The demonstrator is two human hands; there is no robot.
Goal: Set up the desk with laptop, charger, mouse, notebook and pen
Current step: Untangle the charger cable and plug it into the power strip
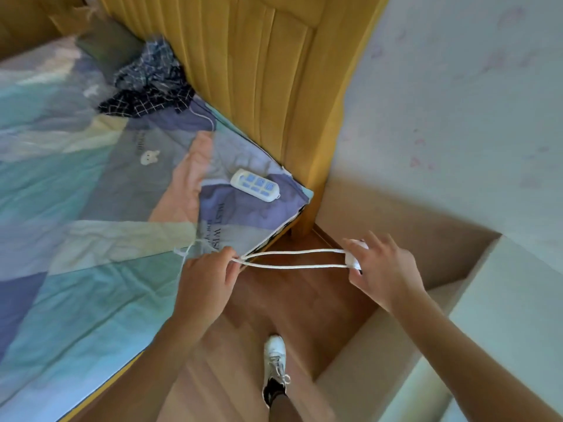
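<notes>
**Charger cable stretched between two hands beside the bed**

Charger first: a small white charger block [355, 259] sits in the right hand [384, 269], whose grip is clenched around it so that only part of the block shows. From it a white charger cable [292, 258] runs leftward as a doubled loop — two strands nearly parallel, held taut in the air above the wooden floor [274, 303]. The left hand [207, 278] pinches the far bend of that loop between thumb and fingertips, its grip closed on the cable; a thinner tail of white cord trails from this hand over the edge of the bed.

Beyond the hands lies the bed's patchwork quilt in blue, teal and pink [91, 208]. On its corner rests a white power strip with blue sockets [255, 185], well apart from the cable. Farther up the quilt is a crumpled dark checked garment [149, 83], close against the mustard-yellow padded headboard [259, 71]. Below, one white laced sneaker [275, 357] stands on the floor.
</notes>
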